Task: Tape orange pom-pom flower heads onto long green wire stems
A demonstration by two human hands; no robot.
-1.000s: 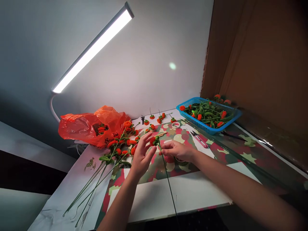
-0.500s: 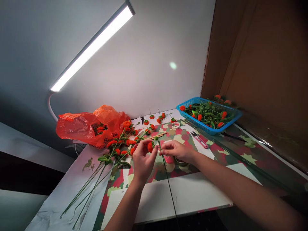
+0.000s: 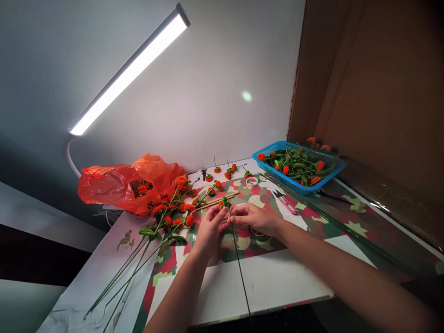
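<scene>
My left hand (image 3: 211, 227) is closed, pinching a small orange flower (image 3: 221, 205) with green leafy parts against the upper end of a long green stem (image 3: 242, 273). Right beside it, my right hand (image 3: 255, 218) pinches the same stem just below the top with thumb and forefinger. From there the stem runs down past the table's front edge. A green bud (image 3: 225, 201) tops it. Partly behind my right hand lies a roll of tape (image 3: 258, 233). Thin wooden sticks (image 3: 218, 200) rest beyond my fingers.
Finished-looking orange flowers on long stems (image 3: 138, 259) lie at left, before a red plastic bag (image 3: 111, 185). Several loose flower heads (image 3: 209, 177) and a white tape ring (image 3: 252, 181) sit at the back. Pink snips (image 3: 287, 203) and a blue basket (image 3: 305, 188) are at right.
The orange flower in my left hand has moved right and up against the stem. My left fingers have closed around the join, and my right hand stays on the stem.
</scene>
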